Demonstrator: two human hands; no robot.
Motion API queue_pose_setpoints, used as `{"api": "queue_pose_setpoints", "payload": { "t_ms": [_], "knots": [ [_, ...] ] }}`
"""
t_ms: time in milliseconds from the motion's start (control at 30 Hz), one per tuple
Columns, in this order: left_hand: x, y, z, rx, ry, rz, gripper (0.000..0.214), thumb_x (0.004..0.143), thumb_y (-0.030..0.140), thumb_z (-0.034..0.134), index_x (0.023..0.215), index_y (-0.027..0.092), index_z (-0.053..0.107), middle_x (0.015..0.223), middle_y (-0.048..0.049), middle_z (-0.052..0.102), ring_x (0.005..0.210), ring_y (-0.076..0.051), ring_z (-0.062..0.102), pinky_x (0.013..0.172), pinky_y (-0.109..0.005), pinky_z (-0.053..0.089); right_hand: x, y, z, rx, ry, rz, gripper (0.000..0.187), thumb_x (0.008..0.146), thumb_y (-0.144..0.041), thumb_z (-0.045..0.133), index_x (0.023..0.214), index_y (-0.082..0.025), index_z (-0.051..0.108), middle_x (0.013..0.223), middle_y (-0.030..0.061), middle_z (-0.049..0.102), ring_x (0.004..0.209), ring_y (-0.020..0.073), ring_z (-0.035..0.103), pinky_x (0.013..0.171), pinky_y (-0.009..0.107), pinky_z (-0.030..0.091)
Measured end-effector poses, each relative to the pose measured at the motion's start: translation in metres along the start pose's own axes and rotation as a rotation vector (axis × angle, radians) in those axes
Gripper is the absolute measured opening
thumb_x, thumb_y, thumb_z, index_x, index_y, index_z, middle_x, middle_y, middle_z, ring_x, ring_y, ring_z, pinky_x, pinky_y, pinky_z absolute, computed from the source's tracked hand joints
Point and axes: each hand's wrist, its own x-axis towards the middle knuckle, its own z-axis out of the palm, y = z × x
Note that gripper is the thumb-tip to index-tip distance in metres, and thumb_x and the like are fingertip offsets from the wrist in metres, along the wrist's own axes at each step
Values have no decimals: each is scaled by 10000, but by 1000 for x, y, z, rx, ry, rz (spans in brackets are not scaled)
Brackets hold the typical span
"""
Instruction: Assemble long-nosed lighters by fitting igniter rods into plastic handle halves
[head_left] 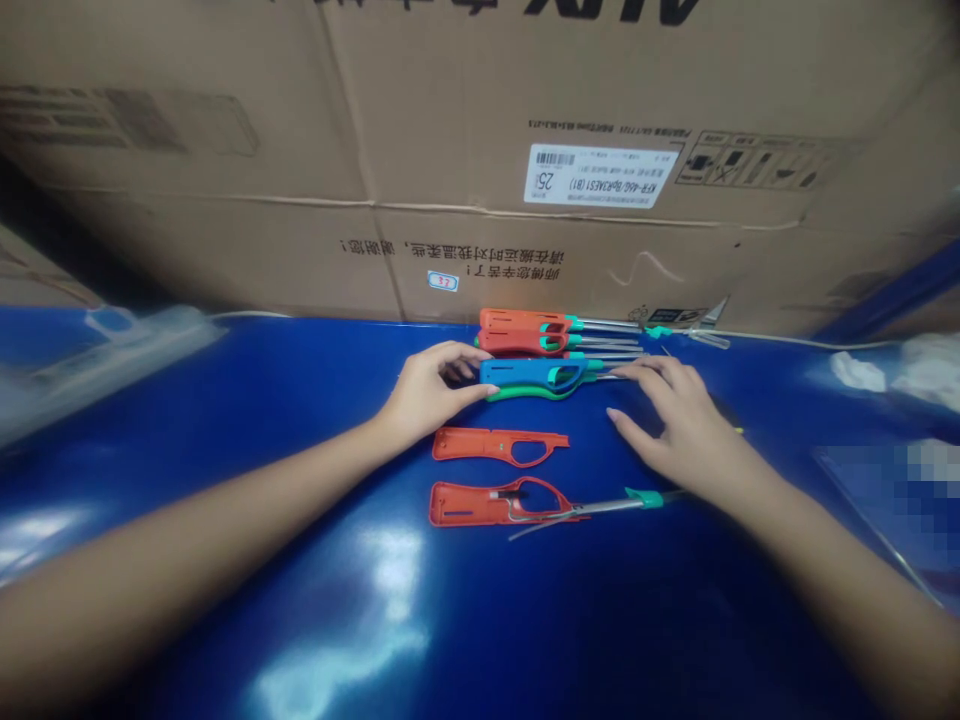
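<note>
A blue long-nosed gas lighter [517, 373] lies on top of a green one [532, 394], which shows only along its near edge. My left hand [439, 383] grips the blue lighter's handle end between thumb and fingers. At the other end, my right hand [671, 412] has its fingertips by the metal nozzle, with the thumb spread away. Red-orange lighters [517, 321] are stacked just behind. Nearer me are an empty red handle half [472, 445] and another red handle half [457, 505] holding a metal tube and inner parts, with a teal piece [645, 498] on the tube.
A large cardboard box [450, 150] stands along the back of the blue table [337, 620]. Loose metal pieces and a teal part [660, 332] lie at its foot. Clear plastic bags [112, 350] are at the left, and white crumpled material [859, 372] at the right.
</note>
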Motion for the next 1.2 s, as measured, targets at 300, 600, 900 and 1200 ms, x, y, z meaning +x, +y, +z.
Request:
{"api": "queue_pose_setpoints", "payload": {
  "t_ms": [300, 600, 900, 1200],
  "knots": [
    [-1, 2, 3, -14, -48, -72, 395, 728, 402, 828, 1038, 180, 724, 900, -40, 742, 811, -178, 672, 751, -316, 536, 2, 1, 5, 108, 29, -9, 286, 943, -321, 577, 1204, -203, 580, 1174, 128, 608, 1131, 317, 584, 998, 520, 498],
    [2, -2, 3, -60, -29, -169, 429, 737, 447, 807, 1052, 165, 727, 859, -47, 750, 768, -180, 683, 744, -330, 544, 32, -15, 17, 16, -149, -134, 264, 963, -327, 576, 1147, -156, 659, 1153, 136, 652, 1051, 299, 653, 888, 463, 560],
    [4, -5, 1, -158, 7, -263, 451, 736, 464, 805, 1059, 156, 742, 878, -63, 759, 787, -187, 697, 751, -338, 567, 44, -18, 18, -110, -50, -564, 349, 1041, -191, 393, 901, -158, 711, 912, 91, 711, 756, 193, 621, 616, 311, 449],
    [1, -7, 3, -189, -4, -283, 416, 724, 354, 833, 1084, 172, 731, 918, -50, 752, 846, -189, 693, 819, -351, 561, 42, -18, 15, -107, -44, -732, 457, 1023, -82, 293, 826, -159, 698, 860, 89, 729, 714, 191, 593, 619, 317, 446]
  ]
}}
